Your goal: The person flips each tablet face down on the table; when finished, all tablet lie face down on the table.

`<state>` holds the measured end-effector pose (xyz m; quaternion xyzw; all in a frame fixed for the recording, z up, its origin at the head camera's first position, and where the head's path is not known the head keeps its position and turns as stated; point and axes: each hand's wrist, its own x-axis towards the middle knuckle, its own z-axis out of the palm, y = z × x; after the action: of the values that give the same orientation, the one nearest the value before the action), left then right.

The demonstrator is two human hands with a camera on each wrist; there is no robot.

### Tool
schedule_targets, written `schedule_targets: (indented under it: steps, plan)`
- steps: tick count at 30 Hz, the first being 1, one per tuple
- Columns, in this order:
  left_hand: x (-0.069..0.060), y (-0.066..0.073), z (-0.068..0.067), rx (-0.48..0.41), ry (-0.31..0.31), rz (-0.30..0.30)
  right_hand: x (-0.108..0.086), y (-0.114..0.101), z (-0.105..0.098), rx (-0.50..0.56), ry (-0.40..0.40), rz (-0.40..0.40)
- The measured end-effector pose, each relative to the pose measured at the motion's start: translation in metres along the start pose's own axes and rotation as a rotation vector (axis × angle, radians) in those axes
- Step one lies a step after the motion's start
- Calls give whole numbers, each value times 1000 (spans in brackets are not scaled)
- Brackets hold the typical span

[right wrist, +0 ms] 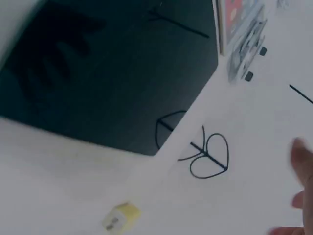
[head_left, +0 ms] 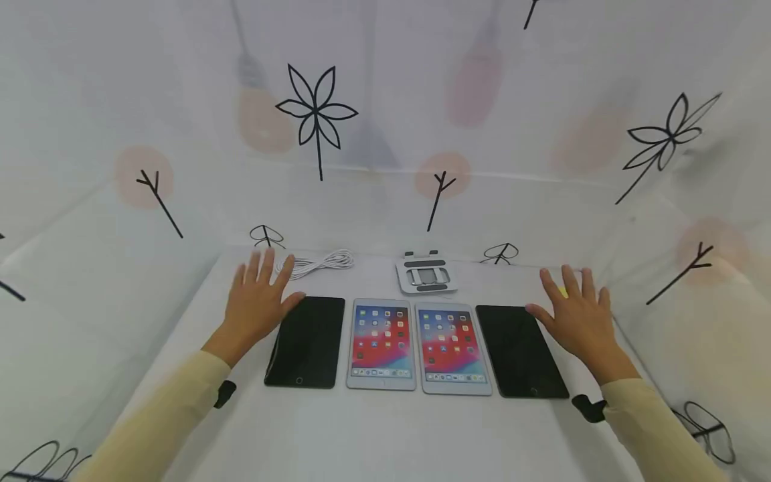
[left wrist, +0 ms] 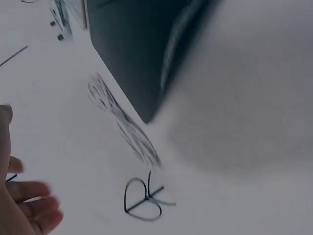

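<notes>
My left hand hovers with fingers spread above the left end of a row of tablets, nearest a tablet with a dark screen. Over the right end, my right hand is likewise spread and holds nothing, close to another dark tablet. Between these lie two white-framed tablets, the left one and the right one, both with lit screens of app icons. Behind the left dark tablet is a coiled white cable. A yellow charger plug lies beyond the right dark tablet, partly hidden by my fingers in the head view.
A grey-white folding stand sits behind the lit tablets. The white table meets a pale cloth backdrop printed with flowers and twigs, which rises at the back and both sides.
</notes>
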<state>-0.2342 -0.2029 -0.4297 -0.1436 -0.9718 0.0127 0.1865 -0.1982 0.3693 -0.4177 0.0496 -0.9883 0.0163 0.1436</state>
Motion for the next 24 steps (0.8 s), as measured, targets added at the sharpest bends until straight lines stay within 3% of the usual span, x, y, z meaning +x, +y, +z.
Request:
schedule_targets:
  steps: [4, 7, 12, 15, 19, 24]
  plan:
    - [-7, 50, 9, -252, -39, -10, -14, -7, 5, 196, -28, 56]
    - [-8, 99, 15, -465, -105, 23, -26, -9, 8, 313, -138, 118]
    - [-7, 181, 19, -861, -264, 101, -48, 3, 17, 419, -320, 207]
    - [-3, 225, 22, -1099, -386, 88, -60, 12, 23, 446, -391, 270]
    - [8, 274, 25, -1395, -518, -87, -72, 21, 29, 477, -461, 322]
    - [20, 315, 27, -1583, -592, -330, -81, 20, 35, 508, -520, 373]
